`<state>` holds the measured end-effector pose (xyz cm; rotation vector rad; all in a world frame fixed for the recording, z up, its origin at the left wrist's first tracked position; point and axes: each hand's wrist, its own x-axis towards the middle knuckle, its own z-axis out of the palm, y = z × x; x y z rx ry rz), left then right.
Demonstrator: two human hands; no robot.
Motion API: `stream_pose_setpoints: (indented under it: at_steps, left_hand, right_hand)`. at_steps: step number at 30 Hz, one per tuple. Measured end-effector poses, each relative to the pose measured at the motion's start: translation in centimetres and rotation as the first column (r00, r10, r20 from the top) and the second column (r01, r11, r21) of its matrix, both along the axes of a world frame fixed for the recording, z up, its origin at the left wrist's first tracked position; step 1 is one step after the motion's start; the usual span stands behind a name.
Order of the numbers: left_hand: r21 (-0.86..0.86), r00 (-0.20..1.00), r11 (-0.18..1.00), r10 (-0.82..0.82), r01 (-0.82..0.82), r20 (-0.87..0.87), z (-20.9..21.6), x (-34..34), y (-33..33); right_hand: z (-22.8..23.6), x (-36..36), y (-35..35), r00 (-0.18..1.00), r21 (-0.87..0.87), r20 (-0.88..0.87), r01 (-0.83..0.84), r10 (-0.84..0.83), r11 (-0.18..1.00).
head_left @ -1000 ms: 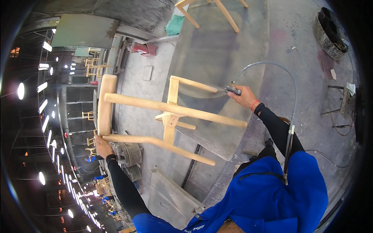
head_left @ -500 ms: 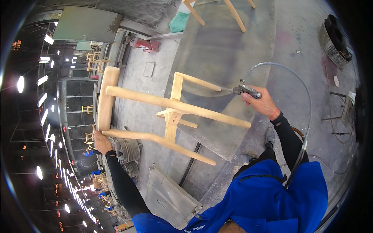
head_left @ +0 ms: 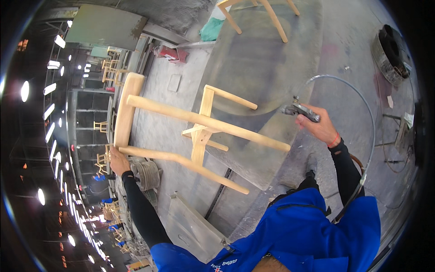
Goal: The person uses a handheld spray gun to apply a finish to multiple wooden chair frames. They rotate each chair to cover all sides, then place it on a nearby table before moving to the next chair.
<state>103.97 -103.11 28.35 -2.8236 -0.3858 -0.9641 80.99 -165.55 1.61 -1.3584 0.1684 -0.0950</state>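
A pale wooden chair frame [head_left: 208, 121] is held up tilted in front of me, its legs pointing to the right. My left hand [head_left: 119, 161] grips it at the lower end of the wide backrest [head_left: 129, 111], where a rear leg joins; some of the fingers are hidden behind the wood. In my right hand [head_left: 321, 126] is a metal spray gun [head_left: 300, 111], its nozzle facing left toward the chair legs with a gap between. From the gun a grey hose [head_left: 369, 109] loops over and down along my right forearm.
Another wooden chair [head_left: 253, 13] stands at the far end of the grey board [head_left: 267, 59]. A round tub [head_left: 390, 56] is at the right, a red object [head_left: 172, 53] at the far left. Coiled material [head_left: 145, 174] lies below my left hand. People in blue work in the left background.
My right hand with the spray gun has moved right and slightly down, away from the chair leg. The chair has barely shifted, and my left hand still holds it.
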Motion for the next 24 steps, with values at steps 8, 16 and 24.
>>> stream_pose_setpoints:
  at_steps: [8,16,24]
  left_hand:
    - [0.237,0.992,0.971,0.012,0.017,-0.123,1.3,0.3,-0.3]
    - [0.116,0.999,0.992,0.048,-0.046,-0.015,0.1,-2.3,0.8]
    - [0.082,0.992,0.993,-0.087,0.079,0.093,-0.9,-5.6,-7.5]
  right_hand:
    - [-0.7,-6.8,-1.3,0.974,-0.09,-0.222,0.015,-0.035,0.996]
    - [-2.5,-12.7,-1.2,0.952,-0.146,-0.29,0.055,-0.095,0.988]
    - [-2.7,-15.4,-1.5,0.93,-0.151,-0.345,0.077,-0.126,0.985]
